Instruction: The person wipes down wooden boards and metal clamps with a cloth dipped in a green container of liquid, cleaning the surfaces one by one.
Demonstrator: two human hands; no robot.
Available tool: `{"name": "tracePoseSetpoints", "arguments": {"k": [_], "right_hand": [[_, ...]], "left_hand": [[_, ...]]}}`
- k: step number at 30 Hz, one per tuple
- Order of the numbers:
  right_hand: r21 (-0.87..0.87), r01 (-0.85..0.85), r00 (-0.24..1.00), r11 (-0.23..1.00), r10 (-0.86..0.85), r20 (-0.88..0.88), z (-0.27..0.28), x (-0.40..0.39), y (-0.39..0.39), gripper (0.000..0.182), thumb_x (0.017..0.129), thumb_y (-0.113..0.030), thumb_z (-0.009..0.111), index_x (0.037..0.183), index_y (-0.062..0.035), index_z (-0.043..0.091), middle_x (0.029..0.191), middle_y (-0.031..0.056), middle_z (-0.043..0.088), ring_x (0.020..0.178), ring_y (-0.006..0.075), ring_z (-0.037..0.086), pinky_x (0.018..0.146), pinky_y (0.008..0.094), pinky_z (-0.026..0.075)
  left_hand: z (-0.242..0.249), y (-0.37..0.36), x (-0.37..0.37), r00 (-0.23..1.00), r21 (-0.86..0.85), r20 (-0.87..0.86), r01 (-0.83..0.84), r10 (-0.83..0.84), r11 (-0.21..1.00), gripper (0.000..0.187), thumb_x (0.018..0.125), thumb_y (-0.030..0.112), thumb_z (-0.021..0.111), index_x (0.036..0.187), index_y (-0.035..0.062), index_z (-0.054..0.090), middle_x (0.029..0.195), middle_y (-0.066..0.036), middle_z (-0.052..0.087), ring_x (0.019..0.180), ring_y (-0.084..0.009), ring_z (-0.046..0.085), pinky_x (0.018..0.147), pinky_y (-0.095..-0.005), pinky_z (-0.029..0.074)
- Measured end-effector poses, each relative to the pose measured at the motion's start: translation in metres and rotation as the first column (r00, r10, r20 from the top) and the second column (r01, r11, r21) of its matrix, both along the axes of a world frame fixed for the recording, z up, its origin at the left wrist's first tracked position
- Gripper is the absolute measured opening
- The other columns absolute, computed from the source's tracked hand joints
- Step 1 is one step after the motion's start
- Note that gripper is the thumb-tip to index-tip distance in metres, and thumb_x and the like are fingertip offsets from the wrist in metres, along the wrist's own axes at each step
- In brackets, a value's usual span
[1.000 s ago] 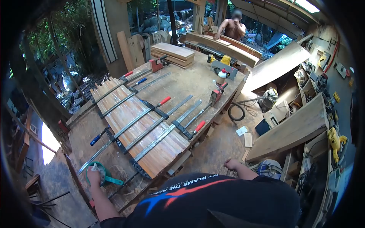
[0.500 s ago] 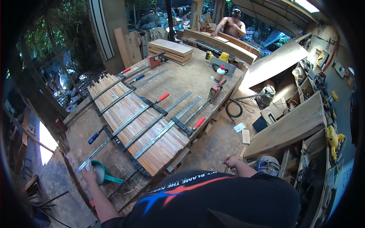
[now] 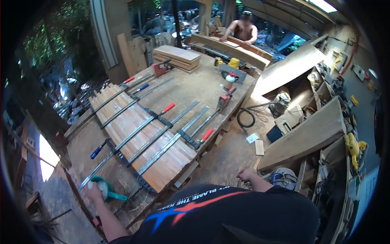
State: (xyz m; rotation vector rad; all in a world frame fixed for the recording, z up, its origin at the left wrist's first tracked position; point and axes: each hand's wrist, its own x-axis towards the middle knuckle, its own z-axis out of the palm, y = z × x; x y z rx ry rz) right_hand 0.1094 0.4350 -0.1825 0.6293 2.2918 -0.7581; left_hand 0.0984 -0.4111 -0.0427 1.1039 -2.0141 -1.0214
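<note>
My left hand (image 3: pixel 95 192) is at the left rim of a green pot with a handle (image 3: pixel 118 196), its fingers closed around something pale, perhaps a cloth, too small to name. Beside it lie the glued wooden strips (image 3: pixel 138 134), held by several metal bar clamps (image 3: pixel 162 153) with red and blue handles. My right hand (image 3: pixel 245 175) hangs over the floor to the right of the bench, away from the panel; its fingers look curled, and whether anything is in them cannot be made out.
Stacked boards (image 3: pixel 176 57), a glue bottle (image 3: pixel 229 82) and a yellow circular saw (image 3: pixel 233 69) are on the workbench (image 3: pixel 195 87). Another person (image 3: pixel 243 31) stands behind a long wooden piece at the back. A shop vacuum (image 3: pixel 280 103) and leaning panels (image 3: pixel 308 134) are at right.
The view has shifted slightly, so the bench appears a little lower left. My left hand has moved down toward the green pot. The other person's raised hand has come down to the wood.
</note>
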Motion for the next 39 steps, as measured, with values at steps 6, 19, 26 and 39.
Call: {"name": "tracePoseSetpoints", "arguments": {"k": [6, 19, 26, 39], "right_hand": [[0.008, -0.05, 0.999, 0.999, 0.051, -0.017, -0.015, 0.003, 0.007, 0.022, 0.093, -0.029, 0.071, 0.1, -0.0094, 0.079, 0.076, 0.0076, 0.071, 0.061, 0.0179, 0.065, 0.056, 0.0368, 0.055], [-0.008, 0.075, 0.997, 0.997, -0.075, 0.012, -0.002, 0.021, 0.009, 0.027, 0.09, -0.017, 0.069, 0.115, -0.0144, 0.079, 0.096, 0.0105, 0.077, 0.075, 0.0216, 0.072, 0.061, 0.0366, 0.06], [-0.046, 0.148, 0.987, 0.988, -0.145, 0.063, -0.014, 0.039, 0.008, 0.017, 0.088, -0.024, 0.075, 0.098, -0.0117, 0.079, 0.084, 0.0048, 0.073, 0.068, 0.017, 0.066, 0.055, 0.0357, 0.056], [-0.037, -0.036, 0.999, 0.999, 0.036, -0.008, -0.02, 0.02, 0.012, 0.019, 0.092, -0.022, 0.068, 0.105, -0.0111, 0.078, 0.089, 0.0075, 0.073, 0.07, 0.0207, 0.068, 0.057, 0.037, 0.057]], "left_hand": [[-0.032, -0.031, -0.019, 0.97, 0.134, -0.231, 0.11, -0.077, 0.985, 0.032, 0.09, 0.01, 0.063, 0.118, -0.0037, 0.065, 0.102, -0.018, 0.071, 0.086, -0.0269, 0.072, 0.066, -0.0387, 0.059], [0.01, -0.001, -0.022, 0.989, 0.161, -0.148, -0.001, 0.025, 0.987, 0.05, 0.094, 0.038, 0.074, 0.126, 0.0005, 0.067, 0.104, -0.012, 0.073, 0.094, -0.0242, 0.067, 0.086, -0.038, 0.052], [-0.005, -0.023, -0.022, 0.989, -0.262, 0.033, 0.148, -0.144, 0.954, 0.05, 0.094, 0.043, 0.069, 0.115, -0.0025, 0.073, 0.106, -0.022, 0.075, 0.1, -0.0383, 0.07, 0.091, -0.0452, 0.052], [0.012, -0.011, -0.016, 0.989, -0.397, 0.116, 0.132, -0.093, 0.908, 0.037, 0.092, 0.029, 0.058, 0.105, -0.0029, 0.073, 0.098, -0.027, 0.072, 0.093, -0.0451, 0.069, 0.083, -0.0508, 0.052]]}}
